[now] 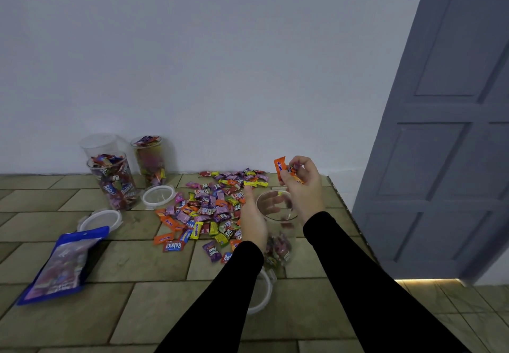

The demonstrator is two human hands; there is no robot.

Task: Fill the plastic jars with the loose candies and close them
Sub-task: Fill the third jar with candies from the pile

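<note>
Tiled floor (pixel 82 311), four jars, three lids, left hand (pixel 254 219) steadying jar (pixel 276 226), right-hand fingers (pixel 298 172) pinching candies (pixel 281 168)

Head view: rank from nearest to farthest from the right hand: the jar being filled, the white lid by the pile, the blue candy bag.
From the right hand, holding candies above the jar:
1. Open jar, directly beneath it, held by the left hand.
2. White lid, left of the candy pile.
3. Blue candy bag, far left, lying on the floor.
</note>
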